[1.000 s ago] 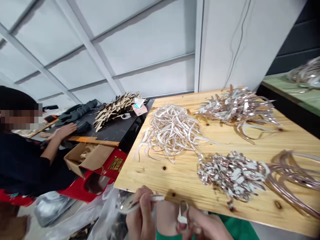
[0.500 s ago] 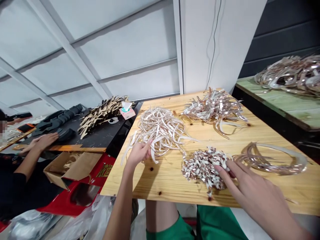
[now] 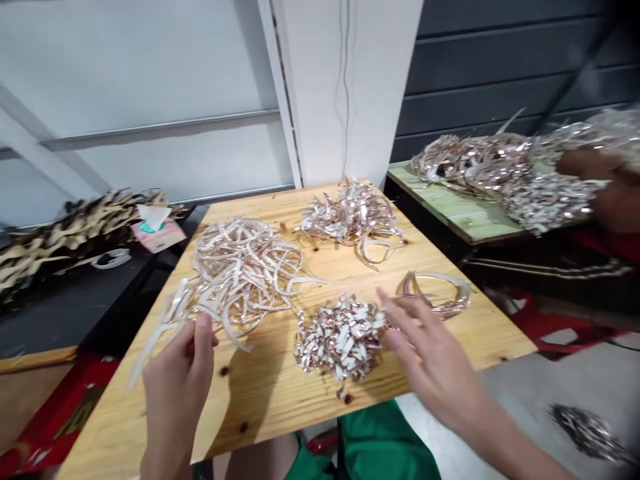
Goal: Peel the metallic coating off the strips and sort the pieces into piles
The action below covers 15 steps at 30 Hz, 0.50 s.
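My left hand (image 3: 176, 381) is closed in a pinch on a long pale strip (image 3: 161, 328) at the near edge of the big pile of long strips (image 3: 240, 273) on the wooden table (image 3: 280, 393). My right hand (image 3: 427, 353) is open, fingers stretched over the table just right of the heap of small shiny cut pieces (image 3: 340, 337), with its fingertips near a few curved strips (image 3: 440, 293). Another pile of shiny strips (image 3: 353, 215) lies at the table's far side.
A green-topped table (image 3: 450, 207) to the right carries more shiny strip heaps (image 3: 505, 167). A dark bench (image 3: 65, 300) to the left holds a tan pile (image 3: 60, 233), a tissue pack (image 3: 156, 227) and a tape roll (image 3: 111, 258). A white pillar (image 3: 345, 87) stands behind.
The view has swung right, so the person at the left is out of sight. My left hand drew back toward me with a strip; my right hand moved from the small-piece heap toward the curved strips.
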Each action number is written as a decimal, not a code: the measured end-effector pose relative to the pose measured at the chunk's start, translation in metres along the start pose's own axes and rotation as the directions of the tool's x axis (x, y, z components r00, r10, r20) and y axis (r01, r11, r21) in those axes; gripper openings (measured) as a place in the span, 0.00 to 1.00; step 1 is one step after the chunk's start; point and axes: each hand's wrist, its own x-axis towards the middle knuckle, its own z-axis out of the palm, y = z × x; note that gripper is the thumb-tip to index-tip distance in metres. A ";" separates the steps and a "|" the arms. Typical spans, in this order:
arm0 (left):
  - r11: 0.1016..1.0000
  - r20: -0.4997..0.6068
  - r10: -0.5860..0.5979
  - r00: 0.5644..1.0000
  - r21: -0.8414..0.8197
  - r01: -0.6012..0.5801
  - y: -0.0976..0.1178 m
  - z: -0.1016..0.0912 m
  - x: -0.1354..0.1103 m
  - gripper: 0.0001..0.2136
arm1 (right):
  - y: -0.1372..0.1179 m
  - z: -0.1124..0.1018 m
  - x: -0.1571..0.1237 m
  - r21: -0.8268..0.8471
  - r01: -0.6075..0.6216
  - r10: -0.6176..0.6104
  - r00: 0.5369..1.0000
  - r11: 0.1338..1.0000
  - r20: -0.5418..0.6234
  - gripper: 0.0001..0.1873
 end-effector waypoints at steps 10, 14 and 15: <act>0.667 0.180 0.691 0.700 -0.533 -0.521 0.098 0.051 -0.061 0.06 | -0.023 0.024 -0.014 0.142 0.040 -0.088 0.935 0.989 0.345 0.47; 0.733 0.307 0.643 0.702 -0.514 -0.446 0.104 0.060 -0.060 0.09 | 0.016 -0.014 -0.027 0.214 -0.060 0.029 0.989 0.975 0.142 0.43; 0.745 0.329 0.631 0.703 -0.511 -0.430 0.103 0.060 -0.059 0.09 | 0.029 -0.022 -0.030 0.182 -0.087 0.085 0.996 0.979 0.015 0.39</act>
